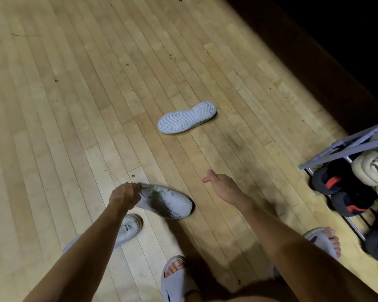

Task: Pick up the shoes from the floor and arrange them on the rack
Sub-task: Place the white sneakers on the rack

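Observation:
My left hand (124,196) grips the heel end of a white sneaker (170,202) with dark markings, held just above the wooden floor. A second white sneaker (129,228) lies on the floor below it, partly hidden by my left forearm. Farther ahead a white shoe (187,120) lies sole up on the floor. My right hand (222,186) hovers empty between the shoes and the rack, thumb out, fingers relaxed. The grey metal shoe rack (345,149) stands at the right edge.
The rack holds black and orange sneakers (334,184) and beige shoes (371,168). My feet in grey slides (175,277) stand at the bottom, one (323,240) close to the rack. A dark wall runs along the upper right. Wooden floor (74,83) spreads out to the left.

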A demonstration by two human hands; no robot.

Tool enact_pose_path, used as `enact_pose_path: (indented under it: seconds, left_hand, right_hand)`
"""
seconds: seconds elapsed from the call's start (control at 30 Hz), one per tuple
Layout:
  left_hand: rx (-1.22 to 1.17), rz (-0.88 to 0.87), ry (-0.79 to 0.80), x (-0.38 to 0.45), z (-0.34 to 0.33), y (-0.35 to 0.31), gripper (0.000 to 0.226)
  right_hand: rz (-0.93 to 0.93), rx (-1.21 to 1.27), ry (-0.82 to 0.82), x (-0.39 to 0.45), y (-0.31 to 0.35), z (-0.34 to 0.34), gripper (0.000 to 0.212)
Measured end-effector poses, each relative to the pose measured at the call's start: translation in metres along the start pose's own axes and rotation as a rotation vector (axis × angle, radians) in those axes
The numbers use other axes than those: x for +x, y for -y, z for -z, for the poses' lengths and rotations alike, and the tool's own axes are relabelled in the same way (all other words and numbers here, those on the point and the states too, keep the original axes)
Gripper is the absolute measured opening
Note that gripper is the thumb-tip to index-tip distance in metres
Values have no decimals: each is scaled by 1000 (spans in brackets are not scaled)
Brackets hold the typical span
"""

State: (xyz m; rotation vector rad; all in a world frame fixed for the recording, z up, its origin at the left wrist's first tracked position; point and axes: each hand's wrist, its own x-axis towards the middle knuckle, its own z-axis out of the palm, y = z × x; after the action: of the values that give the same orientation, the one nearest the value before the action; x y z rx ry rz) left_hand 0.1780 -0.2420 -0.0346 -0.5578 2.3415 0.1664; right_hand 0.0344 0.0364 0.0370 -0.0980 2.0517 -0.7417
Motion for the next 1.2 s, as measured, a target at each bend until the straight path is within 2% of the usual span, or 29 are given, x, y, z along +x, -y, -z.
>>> enact_pose_path:
  seconds: [0.13,0.27,0.43,0.67,0.9,1.07,1.2]
  left_hand:
    - [-22,27,-32,-8,12,-6,36]
    - [-141,161,-123,4,6,-8,46]
    - [-165,208,-104,23,-4,-9,58]
    - [-130,250,-58,39,-25,-13,31]
    - [-87,201,169,21,-13,-6,23]
    - [-137,175,249,-13,28,-26,27]
    - [-212,149,202,-45,79,-62,22]
  right_hand:
    - [12,5,-25,-10,2,9,57]
    - [18,18,-59,-1,2,10,56]
    - [-8,-16,-28,15,6,-10,61]
    - [-82,-50,18,27,-4,-13,60]
    - [-99,-21,17,22,-8,0,55]
    - [-87,-56,-11,-8,-3,11,49]
    - [-50,26,-115,-46,6,28,54]
